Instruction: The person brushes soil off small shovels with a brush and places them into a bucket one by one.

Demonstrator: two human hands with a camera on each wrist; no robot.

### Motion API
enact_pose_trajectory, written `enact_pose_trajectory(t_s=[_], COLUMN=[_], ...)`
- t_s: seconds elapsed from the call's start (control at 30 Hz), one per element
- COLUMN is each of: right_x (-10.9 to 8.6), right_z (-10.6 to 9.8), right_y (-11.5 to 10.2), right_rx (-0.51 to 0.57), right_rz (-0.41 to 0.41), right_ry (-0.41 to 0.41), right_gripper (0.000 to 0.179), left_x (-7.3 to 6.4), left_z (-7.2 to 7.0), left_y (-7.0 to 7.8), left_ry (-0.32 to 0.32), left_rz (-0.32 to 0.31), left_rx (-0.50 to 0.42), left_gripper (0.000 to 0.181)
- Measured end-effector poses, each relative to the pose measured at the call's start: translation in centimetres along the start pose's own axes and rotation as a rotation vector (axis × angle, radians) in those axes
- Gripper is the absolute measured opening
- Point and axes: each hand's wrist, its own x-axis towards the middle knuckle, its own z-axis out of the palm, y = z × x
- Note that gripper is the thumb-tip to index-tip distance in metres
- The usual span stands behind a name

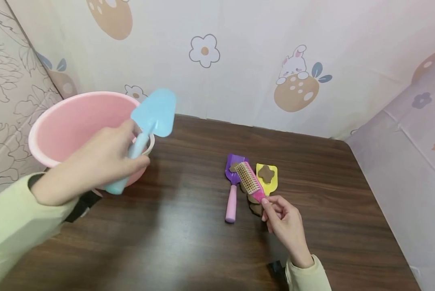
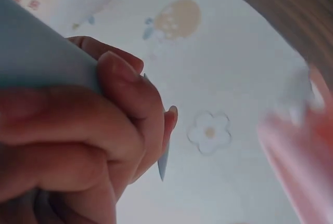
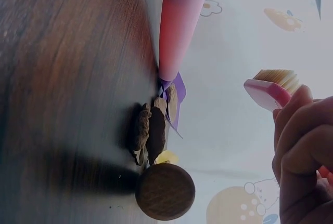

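Observation:
My left hand [image 1: 110, 155] grips the handle of a light blue toy trowel [image 1: 158, 111], its blade pointing up, in front of the rim of a pink bucket [image 1: 39, 149]. In the left wrist view the fingers curl round the thick blue handle [image 2: 36, 52]. With thumb and fingers, my right hand [image 1: 284, 220] pinches a small pink brush [image 1: 249, 178] with tan bristles, held above the table. Below it lie a purple toy shovel [image 1: 232, 202] with a pink handle and a yellow shovel [image 1: 272, 186]. A brown flower-shaped piece [image 1: 266, 173] sits on the yellow blade.
Several brown lumps [image 3: 156, 135] lie between the two shovels. A round brown end [image 3: 165, 192] stands close to the right wrist camera. The dark wooden table [image 1: 188, 173] meets a patterned cloth wall [image 1: 239, 81] at the back.

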Motion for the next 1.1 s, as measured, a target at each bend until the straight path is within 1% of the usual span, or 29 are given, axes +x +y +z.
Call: enact_pose_trajectory(t_s=[0.1, 0.17, 0.23, 0.3, 0.33, 0.43, 0.53, 0.57, 0.67, 0.73, 0.87, 1.0, 1.1], right_x=[0.0, 0.0, 0.0, 0.0, 0.0, 0.0, 0.0, 0.0, 0.0, -0.1, -0.2, -0.3, -0.3], right_z=[-0.1, -0.1, -0.1, -0.1, -0.1, -0.2, -0.2, -0.2, -0.2, -0.2, -0.3, -0.4, -0.4], right_y=[0.0, 0.0, -0.1, -0.1, -0.1, -0.1, -0.1, -0.1, 0.0, 0.1, 0.2, 0.3, 0.4], right_rx=[-0.003, -0.003, -0.001, 0.002, 0.002, 0.004, 0.002, 0.003, 0.005, 0.009, 0.015, 0.025, 0.027], right_rz=[0.002, 0.006, 0.008, 0.009, 0.008, 0.005, 0.001, 0.001, 0.002, 0.0, -0.017, -0.031, -0.033], right_ry=[0.002, 0.001, -0.001, -0.002, -0.003, -0.004, 0.0, 0.003, 0.01, 0.011, 0.009, 0.017, 0.023], right_gripper=[0.021, 0.021, 0.022, 0.022, 0.023, 0.024, 0.024, 0.024, 0.023, 0.024, 0.023, 0.022, 0.022], left_x=[0.5, 0.8, 1.0, 1.3, 1.4, 2.0, 2.7, 2.8, 3.3, 3.5, 3.8, 4.0, 4.4], left_z=[-1.0, -1.6, -2.2, -2.9, -3.2, -4.2, -5.1, -5.4, -6.2, -6.5, -6.9, -7.2, -7.1], left_y=[-1.0, -1.6, -2.2, -2.8, -3.2, -4.0, -4.9, -5.2, -5.9, -6.3, -6.8, -6.9, -6.8], left_ry=[0.007, -0.005, -0.034, -0.068, -0.086, -0.109, -0.144, -0.16, -0.22, -0.25, -0.333, -0.474, -0.578], left_rz=[-0.011, -0.032, -0.07, -0.101, -0.11, -0.114, -0.12, -0.125, -0.15, -0.148, -0.172, -0.196, -0.196], left_rx=[0.033, 0.047, 0.042, 0.057, 0.069, 0.153, 0.216, 0.233, 0.256, 0.284, 0.274, 0.215, 0.18], left_gripper=[0.035, 0.036, 0.033, 0.029, 0.03, 0.033, 0.044, 0.045, 0.044, 0.039, 0.032, 0.027, 0.026])
